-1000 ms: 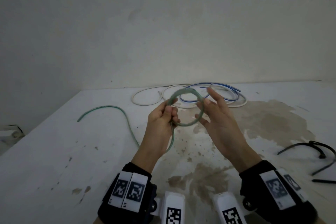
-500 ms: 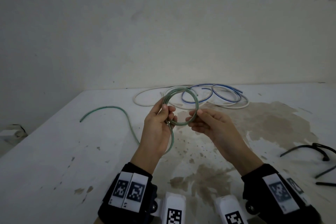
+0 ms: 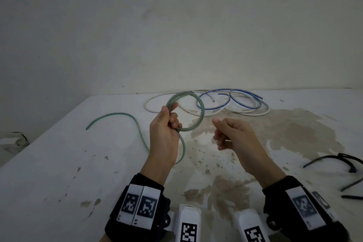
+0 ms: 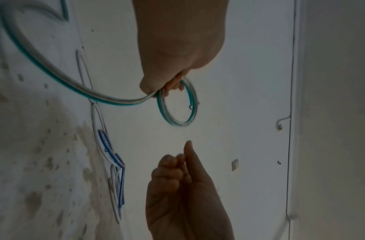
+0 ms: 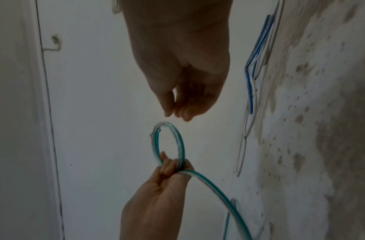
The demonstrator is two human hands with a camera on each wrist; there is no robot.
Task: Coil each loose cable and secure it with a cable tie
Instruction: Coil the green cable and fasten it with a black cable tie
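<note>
The left hand (image 3: 164, 129) is held up over the table (image 3: 59, 163), with its fingers and thumb curled round the green cable (image 3: 198, 122). The cable makes a round loop that stands up out of the hand. Its loose tail hangs down under the wrist, then runs across the table to the left (the end lies flat, far from the hand).

The right hand (image 3: 233, 135) floats just beside the loop, not touching it. Its fingers are loosely curled, the thumb sticks out, and it holds nothing.

Behind the hands, near the wall (image 3: 176, 25), lie a white cable (image 3: 157, 109) and a blue-and-white cable (image 3: 243, 100), tangled over each other in big rings. Brown stains (image 3: 284, 129) spread over the table on the right. At the far right edge are some black cable ties (image 3: 334, 160), well apart from both hands. Nothing sits between the right hand and the loop.
</note>
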